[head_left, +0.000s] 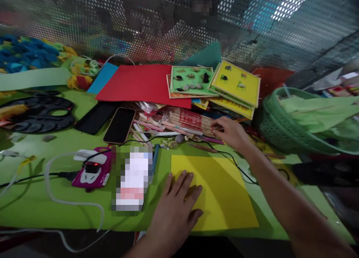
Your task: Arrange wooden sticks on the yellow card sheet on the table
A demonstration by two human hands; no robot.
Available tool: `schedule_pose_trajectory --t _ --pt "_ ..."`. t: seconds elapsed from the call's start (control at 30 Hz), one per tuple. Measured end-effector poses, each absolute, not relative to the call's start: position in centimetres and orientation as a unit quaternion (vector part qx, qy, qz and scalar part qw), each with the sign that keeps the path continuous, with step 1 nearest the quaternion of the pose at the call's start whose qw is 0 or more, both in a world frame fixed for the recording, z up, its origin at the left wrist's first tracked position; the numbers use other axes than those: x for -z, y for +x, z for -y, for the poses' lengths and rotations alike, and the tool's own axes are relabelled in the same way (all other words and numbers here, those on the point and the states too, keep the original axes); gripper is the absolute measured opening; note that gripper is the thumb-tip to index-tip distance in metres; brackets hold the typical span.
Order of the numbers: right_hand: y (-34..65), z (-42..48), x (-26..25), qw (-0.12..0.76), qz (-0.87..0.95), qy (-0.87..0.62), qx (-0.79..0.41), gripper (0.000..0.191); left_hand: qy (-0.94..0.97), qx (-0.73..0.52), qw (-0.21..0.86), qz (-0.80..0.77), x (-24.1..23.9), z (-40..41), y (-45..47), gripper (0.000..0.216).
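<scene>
Under your left hand [179,202], spread flat, the yellow sheet [224,190] lies pinned on the worktop [33,209]. Just beyond, your right hand [231,132] curls its fingers onto the pile of sticks [187,121]; whether it grips one is unclear. You seem to be choosing a stick: freeing one calls for a fine pinch.

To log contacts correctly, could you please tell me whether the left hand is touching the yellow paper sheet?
Touching: the head view shows the left hand lying flat on the yellow paper sheet.
</scene>
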State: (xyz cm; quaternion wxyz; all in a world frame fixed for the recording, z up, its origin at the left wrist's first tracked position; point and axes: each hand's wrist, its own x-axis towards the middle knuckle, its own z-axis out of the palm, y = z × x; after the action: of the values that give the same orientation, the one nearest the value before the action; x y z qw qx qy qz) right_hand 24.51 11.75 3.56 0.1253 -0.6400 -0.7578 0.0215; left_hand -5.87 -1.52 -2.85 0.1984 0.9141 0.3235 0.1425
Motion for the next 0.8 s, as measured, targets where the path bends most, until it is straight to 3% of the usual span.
schedule_pose_trajectory --t 0.17,0.47,0.8 --pt "24.6 -11.9 -3.6 0.017 0.729 -0.681 0.06 0.015 0.912 -0.148 0.193 -0.331 2.8 1.6 -5.9 0.048" --pt "25.5 -11.3 -2.9 0.072 0.769 -0.635 0.019 0.011 0.915 -0.143 0.184 -0.33 2.3 1.4 -5.8 0.046" --pt "24.4 -11.7 -2.9 -0.044 0.765 -0.638 0.067 0.006 0.914 -0.134 0.191 -0.331 2.4 1.5 -5.9 0.046"
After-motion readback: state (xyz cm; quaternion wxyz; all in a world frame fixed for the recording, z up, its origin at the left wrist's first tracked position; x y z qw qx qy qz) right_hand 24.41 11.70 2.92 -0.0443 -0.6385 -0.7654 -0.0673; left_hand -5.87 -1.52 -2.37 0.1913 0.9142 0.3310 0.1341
